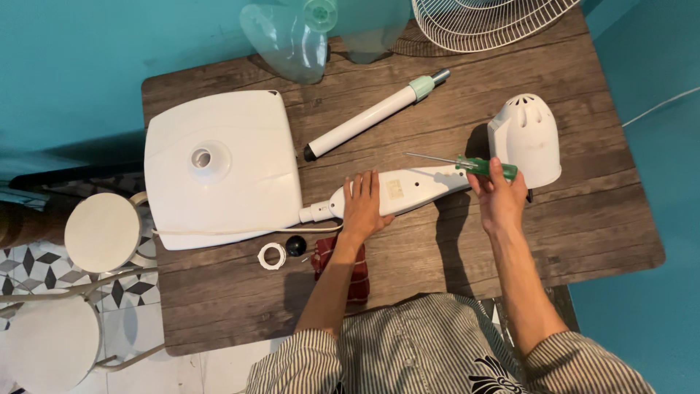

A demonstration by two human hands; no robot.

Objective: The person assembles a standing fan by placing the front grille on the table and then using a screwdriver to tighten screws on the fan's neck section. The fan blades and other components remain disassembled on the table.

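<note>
The left hand lies open and flat on the white fan neck, which rests across the middle of the wooden surface between the square white base and the domed motor housing. The right hand is closed around a green-handled screwdriver, its shaft pointing left just above the neck. A white ring and black knob sit near the base, with no container holding them.

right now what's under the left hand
The left hand lies flat on the long white plastic fan neck, which rests on the dark wooden table. The patch of neck beneath the palm is covered. A red checked cloth lies under the forearm.
</note>
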